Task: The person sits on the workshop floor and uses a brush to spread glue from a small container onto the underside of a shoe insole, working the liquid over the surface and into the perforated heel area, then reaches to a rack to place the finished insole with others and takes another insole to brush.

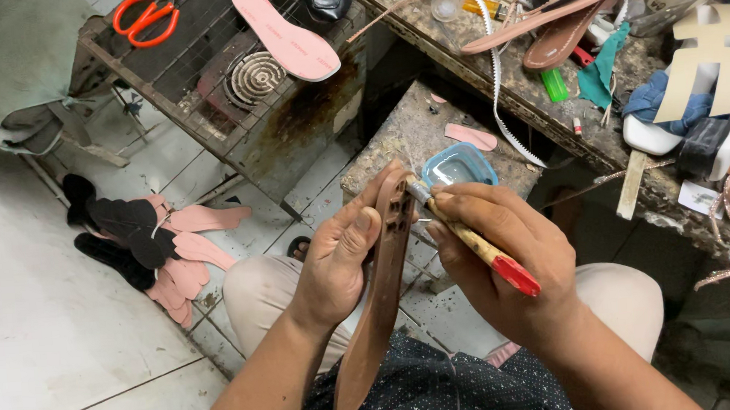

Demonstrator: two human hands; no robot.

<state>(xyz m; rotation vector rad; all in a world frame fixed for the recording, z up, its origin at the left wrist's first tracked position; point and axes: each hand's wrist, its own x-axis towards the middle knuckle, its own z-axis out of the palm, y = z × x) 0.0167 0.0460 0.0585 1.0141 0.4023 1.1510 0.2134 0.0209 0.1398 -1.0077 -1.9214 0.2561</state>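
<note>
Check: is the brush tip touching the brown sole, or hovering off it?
Touching. The head view shows the brush in the right hand, its tip pressed against the upper edge of the brown sole, which the left hand holds; no gap visible.
</note>
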